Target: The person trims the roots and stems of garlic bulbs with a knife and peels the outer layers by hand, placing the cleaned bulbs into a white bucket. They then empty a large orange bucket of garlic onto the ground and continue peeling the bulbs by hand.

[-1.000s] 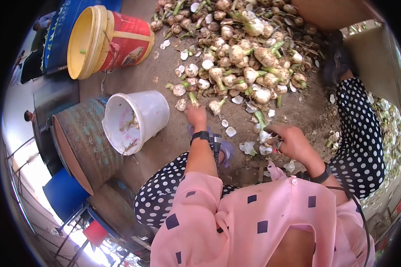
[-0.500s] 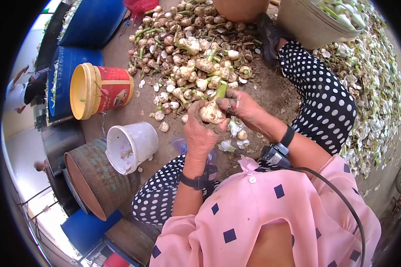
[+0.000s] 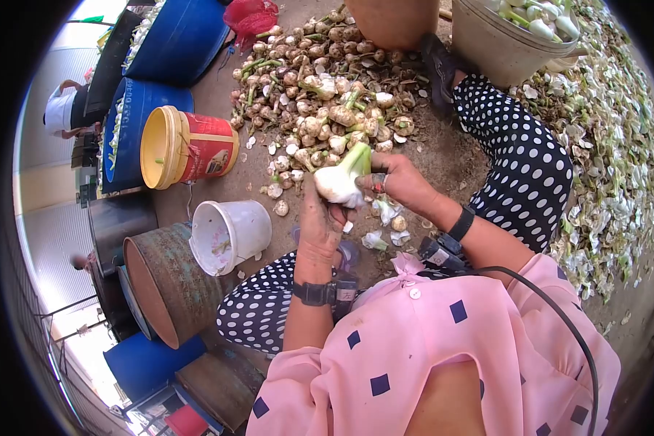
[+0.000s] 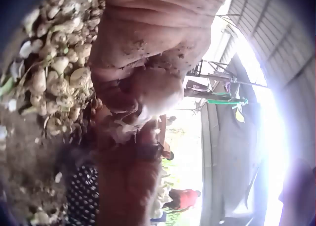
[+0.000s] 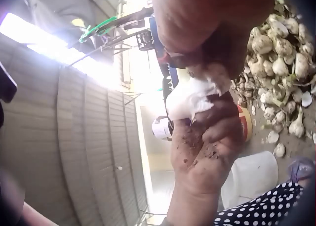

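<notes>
A white garlic bulb [image 3: 336,183] with a short green stem is held up between both hands, over the floor. My left hand [image 3: 320,227] cups its lower left side, fingers curled round it. From the right, my right hand [image 3: 407,186] grips it at the base of the stem, thumb near the bulb. In the left wrist view the smooth bulb [image 4: 157,91] shows under the left palm, with papery skin hanging at its lower side. In the right wrist view the white bulb [image 5: 190,98] lies between the right fingers and the soil-smeared left hand [image 5: 200,159].
A heap of soil-covered garlic [image 3: 327,87] spreads ahead. A white bucket [image 3: 251,225] and a yellow-red bucket [image 3: 211,145] stand at left, beside a rusty drum [image 3: 171,283]. A bucket of cleaned bulbs [image 3: 487,47] stands at upper right, near scattered peelings [image 3: 603,167].
Both hands have come up from the floor and together on a garlic bulb. Its dirty outer skin at half a second ago has given way to clean white.
</notes>
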`<state>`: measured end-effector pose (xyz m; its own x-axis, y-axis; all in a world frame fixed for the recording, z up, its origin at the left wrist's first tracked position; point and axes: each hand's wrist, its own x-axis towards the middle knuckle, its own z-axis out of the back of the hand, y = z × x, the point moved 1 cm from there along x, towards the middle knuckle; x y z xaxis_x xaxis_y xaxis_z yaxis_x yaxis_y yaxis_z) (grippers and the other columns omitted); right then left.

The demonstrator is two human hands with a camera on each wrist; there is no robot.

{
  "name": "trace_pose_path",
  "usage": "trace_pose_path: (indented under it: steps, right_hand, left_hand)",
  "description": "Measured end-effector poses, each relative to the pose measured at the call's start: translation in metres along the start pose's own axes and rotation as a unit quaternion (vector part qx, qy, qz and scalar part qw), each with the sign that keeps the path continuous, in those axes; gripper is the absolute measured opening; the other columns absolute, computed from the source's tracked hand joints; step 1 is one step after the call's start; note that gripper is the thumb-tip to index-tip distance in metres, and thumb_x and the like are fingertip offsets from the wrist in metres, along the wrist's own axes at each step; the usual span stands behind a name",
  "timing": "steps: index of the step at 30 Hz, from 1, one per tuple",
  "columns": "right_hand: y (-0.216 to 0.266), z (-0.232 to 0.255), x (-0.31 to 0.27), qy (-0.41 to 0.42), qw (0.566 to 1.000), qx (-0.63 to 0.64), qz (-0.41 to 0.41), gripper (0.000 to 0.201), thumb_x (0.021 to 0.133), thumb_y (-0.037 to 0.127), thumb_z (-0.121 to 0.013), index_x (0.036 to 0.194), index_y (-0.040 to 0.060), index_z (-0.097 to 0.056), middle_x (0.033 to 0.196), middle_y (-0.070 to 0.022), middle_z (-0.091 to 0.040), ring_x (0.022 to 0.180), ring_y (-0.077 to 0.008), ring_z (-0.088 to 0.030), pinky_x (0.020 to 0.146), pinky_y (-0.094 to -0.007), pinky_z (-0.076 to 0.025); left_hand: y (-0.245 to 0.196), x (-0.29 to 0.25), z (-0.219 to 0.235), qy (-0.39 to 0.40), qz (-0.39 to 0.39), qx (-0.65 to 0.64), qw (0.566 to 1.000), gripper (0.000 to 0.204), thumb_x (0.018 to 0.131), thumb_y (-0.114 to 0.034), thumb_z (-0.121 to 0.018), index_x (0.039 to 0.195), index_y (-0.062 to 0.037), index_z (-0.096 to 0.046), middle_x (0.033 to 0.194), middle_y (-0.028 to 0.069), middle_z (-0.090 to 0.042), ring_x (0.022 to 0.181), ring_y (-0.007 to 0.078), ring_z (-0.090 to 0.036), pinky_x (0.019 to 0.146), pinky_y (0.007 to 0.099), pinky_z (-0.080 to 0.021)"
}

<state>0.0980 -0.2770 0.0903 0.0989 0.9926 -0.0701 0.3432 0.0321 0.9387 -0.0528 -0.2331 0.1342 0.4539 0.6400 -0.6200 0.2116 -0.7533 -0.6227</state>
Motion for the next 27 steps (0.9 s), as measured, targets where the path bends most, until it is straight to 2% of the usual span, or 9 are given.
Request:
trace_pose_path:
  steps: [3,8,11,14,15,18,20,24,27]
  right_hand:
    - [-0.007,0.001,0.005,-0.002,0.996,0.040,-0.081,0.022,0.079,0.008,-0.070,0.100,0.0018,-0.067,0.087,-0.0018,-0.066,0.076,-0.0092,-0.059,0.068,-0.0244,-0.047]
    - [0.003,0.011,0.001,0.095,0.958,0.229,-0.143,0.025,0.077,0.009,-0.073,0.101,0.0023,-0.068,0.084,-0.0023,-0.068,0.077,-0.0065,-0.057,0.068,-0.0224,-0.046]
    - [0.010,0.017,0.012,0.075,0.991,-0.006,-0.114,0.017,0.075,0.008,-0.075,0.091,0.0013,-0.070,0.079,-0.0019,-0.067,0.072,-0.0062,-0.056,0.064,-0.0209,-0.045]
    - [0.007,0.016,0.007,0.098,0.984,-0.003,-0.147,0.016,0.075,0.008,-0.076,0.089,0.0017,-0.070,0.077,-0.0009,-0.066,0.069,-0.0060,-0.055,0.060,-0.0220,-0.044]
    - [-0.002,0.017,0.009,0.089,0.984,-0.009,-0.152,0.016,0.075,0.008,-0.075,0.090,0.0028,-0.071,0.075,-0.0003,-0.065,0.067,-0.0059,-0.056,0.059,-0.0230,-0.045]
    - [0.003,0.011,0.004,0.089,0.954,0.253,-0.137,0.014,0.076,0.007,-0.074,0.089,0.0039,-0.070,0.072,-0.0001,-0.064,0.066,-0.0064,-0.057,0.059,-0.0229,-0.046]
    - [0.001,0.011,0.008,0.084,0.953,0.249,-0.150,0.014,0.077,0.006,-0.073,0.090,0.0023,-0.069,0.076,-0.0001,-0.065,0.068,-0.0081,-0.059,0.062,-0.0228,-0.048]
    - [-0.005,0.007,0.010,0.072,0.991,-0.092,0.065,0.020,0.073,0.001,-0.068,0.093,0.0036,-0.067,0.079,0.0000,-0.065,0.066,-0.0095,-0.059,0.061,-0.0251,-0.047]
    - [-0.007,-0.012,0.003,0.120,0.865,-0.370,0.317,0.021,0.069,-0.002,-0.065,0.088,0.0044,-0.065,0.081,-0.0012,-0.064,0.069,-0.0076,-0.059,0.060,-0.0256,-0.047]
  left_hand:
    - [0.014,0.001,0.002,-0.049,-0.248,0.215,0.943,0.053,0.090,-0.048,-0.052,0.129,-0.0142,-0.040,0.088,0.0048,-0.061,0.047,0.0132,-0.052,0.035,0.0231,-0.038]
    - [0.006,-0.011,0.019,0.132,-0.004,-0.042,0.990,0.057,0.087,-0.050,-0.057,0.127,-0.0119,-0.042,0.088,0.0075,-0.062,0.046,0.0131,-0.053,0.032,0.0209,-0.037]
    - [0.003,-0.006,0.019,0.059,-0.010,0.041,0.997,0.052,0.087,-0.046,-0.059,0.123,-0.0103,-0.046,0.092,0.0088,-0.062,0.051,0.0141,-0.058,0.033,0.0213,-0.039]
    - [0.010,0.004,0.024,0.006,-0.361,0.473,0.804,0.060,0.076,-0.039,-0.074,0.121,-0.0089,-0.049,0.107,0.0085,-0.059,0.093,0.0208,-0.061,0.077,0.0293,-0.053]
    - [0.010,-0.004,0.030,-0.019,-0.199,0.415,0.888,0.061,0.069,-0.027,-0.080,0.119,-0.0074,-0.051,0.112,0.0082,-0.057,0.105,0.0201,-0.055,0.092,0.0302,-0.045]
    - [-0.002,-0.008,0.022,0.226,-0.242,0.076,0.940,0.054,0.070,-0.013,-0.076,0.118,-0.0053,-0.052,0.114,0.0077,-0.057,0.101,0.0175,-0.055,0.087,0.0277,-0.047]
    - [-0.009,0.000,0.037,0.078,-0.218,0.113,0.966,0.041,0.078,-0.011,-0.071,0.116,-0.0035,-0.055,0.109,0.0044,-0.060,0.082,0.0104,-0.059,0.062,0.0225,-0.050]
    - [-0.009,0.009,0.036,-0.067,-0.165,0.280,0.943,0.031,0.087,-0.019,-0.066,0.111,-0.0011,-0.057,0.096,0.0039,-0.064,0.082,0.0111,-0.061,0.055,0.0250,-0.049]
    - [-0.003,0.024,0.036,-0.165,-0.184,0.174,0.953,0.023,0.087,-0.013,-0.064,0.104,0.0020,-0.059,0.088,0.0055,-0.063,0.074,0.0123,-0.060,0.064,0.0283,-0.052]
